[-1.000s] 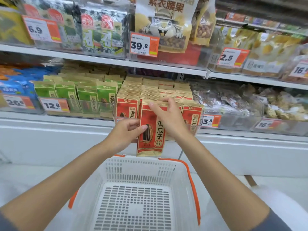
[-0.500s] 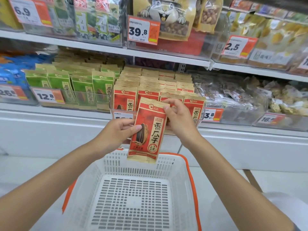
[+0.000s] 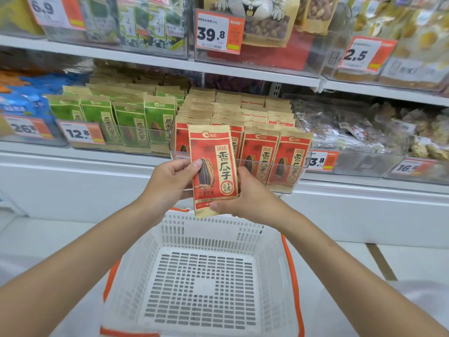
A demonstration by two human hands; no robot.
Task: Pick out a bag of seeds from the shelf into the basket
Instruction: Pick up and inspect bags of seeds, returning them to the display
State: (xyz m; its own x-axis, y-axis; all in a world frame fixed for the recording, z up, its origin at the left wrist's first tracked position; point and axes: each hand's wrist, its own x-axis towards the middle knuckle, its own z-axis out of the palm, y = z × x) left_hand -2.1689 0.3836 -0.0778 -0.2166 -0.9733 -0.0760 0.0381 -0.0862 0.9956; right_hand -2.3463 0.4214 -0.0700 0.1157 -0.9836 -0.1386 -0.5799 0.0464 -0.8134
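Both hands are on the bag of seeds (image 3: 213, 166). It's red and tan with a sunflower seed printed on the front, and it's held upright, print toward us.

Left hand (image 3: 167, 183): curled round the bag's left edge, thumb (image 3: 198, 164) flat on the front beside the seed picture. The other fingers are behind the bag, so we can't see them.

Right hand (image 3: 252, 198): pinching the lower right corner, thumb (image 3: 215, 205) on the front near the bottom seam. The fingers wrap behind the right edge, with only their tips (image 3: 241, 171) showing.

So we've got narrow grips on both sides, closed on the bag.

The bag sits between the two sets of fingers, clear of the shelf (image 3: 145, 60). Its bottom edge hangs just above the far rim of the basket (image 3: 211, 229) and isn't inside it.

The basket is white and slotted with orange handles (image 3: 290, 268). It's below both wrists and we see nothing in it.

Just behind the right fingertips there's a clear tray (image 3: 301, 171) with rows of matching red bags (image 3: 274, 156) standing upright.

Up and left of the left fingers are green bags (image 3: 131, 125) of the same make, with a 12.8 price tag (image 3: 81, 133) in front of them.

Well above both hands is a 39.8 tag (image 3: 215, 32) on the upper shelf level.

To the right of the right hand, past the red rows, are clear-wrapped snacks (image 3: 352, 127). They're too blurred for us to tell what they are.
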